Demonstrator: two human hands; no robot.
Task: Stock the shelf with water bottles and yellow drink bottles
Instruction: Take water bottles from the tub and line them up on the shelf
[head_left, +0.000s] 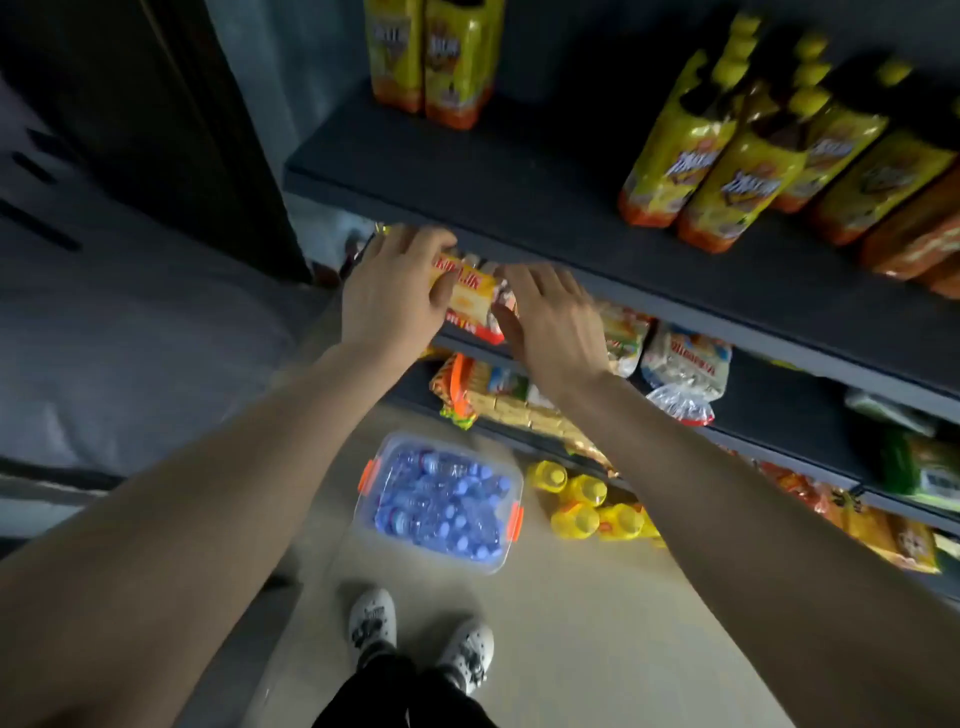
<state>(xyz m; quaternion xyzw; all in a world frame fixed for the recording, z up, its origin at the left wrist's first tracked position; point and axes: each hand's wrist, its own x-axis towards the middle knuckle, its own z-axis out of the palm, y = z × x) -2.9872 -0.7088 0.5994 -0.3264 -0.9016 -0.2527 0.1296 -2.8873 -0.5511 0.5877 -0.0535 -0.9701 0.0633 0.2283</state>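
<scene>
Several yellow drink bottles (727, 171) shelved; water bottles (441, 501) remain in floor tub (511, 540); left hand (392, 293) grips snack packet (470, 299), right hand (553, 319) rests flat.

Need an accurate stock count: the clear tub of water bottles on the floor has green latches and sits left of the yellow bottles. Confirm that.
Wrong on one point: the head view shows the clear tub with orange latches, not green. It does hold water bottles and sits on the floor, left of the yellow bottles.
</scene>
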